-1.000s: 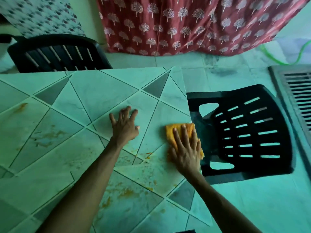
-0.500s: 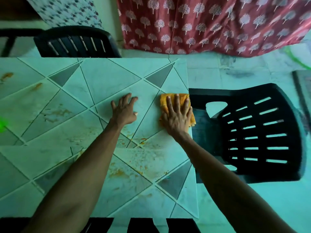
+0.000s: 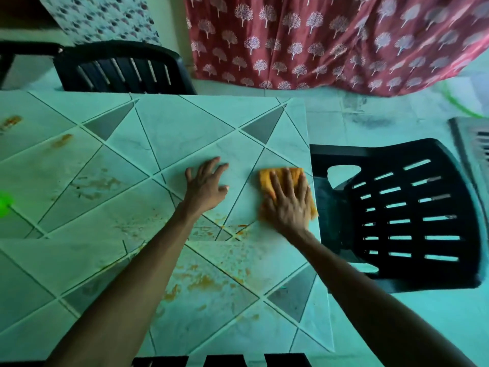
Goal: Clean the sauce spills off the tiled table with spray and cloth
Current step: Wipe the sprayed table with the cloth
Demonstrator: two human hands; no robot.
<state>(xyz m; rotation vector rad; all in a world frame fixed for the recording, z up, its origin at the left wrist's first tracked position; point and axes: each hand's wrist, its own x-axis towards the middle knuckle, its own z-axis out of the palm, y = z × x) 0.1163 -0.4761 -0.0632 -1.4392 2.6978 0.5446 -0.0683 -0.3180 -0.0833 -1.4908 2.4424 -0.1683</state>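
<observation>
My right hand (image 3: 289, 201) presses flat on a yellow-orange cloth (image 3: 267, 178) at the right edge of the pale tiled table (image 3: 180, 133). Part of the cloth hangs over that edge. My left hand (image 3: 205, 185) rests flat on the tiles to the left of the cloth, fingers spread, holding nothing. Orange sauce smears (image 3: 203, 282) cover the near middle tiles, and more sauce marks (image 3: 92, 185) lie to the left. A bright green object (image 3: 4, 203), cut off by the left border, may be the spray bottle.
A black plastic chair (image 3: 412, 207) stands tight against the table's right side. Another black chair (image 3: 121, 67) sits behind the far edge, and a chair back (image 3: 225, 361) shows at the near edge. A red patterned curtain (image 3: 330, 41) hangs beyond. A floor grate (image 3: 476, 144) lies at far right.
My right hand pushed the cloth away from me along the right edge, then drew it slightly back. The view shifted, bringing the left part of the table and a green object into sight.
</observation>
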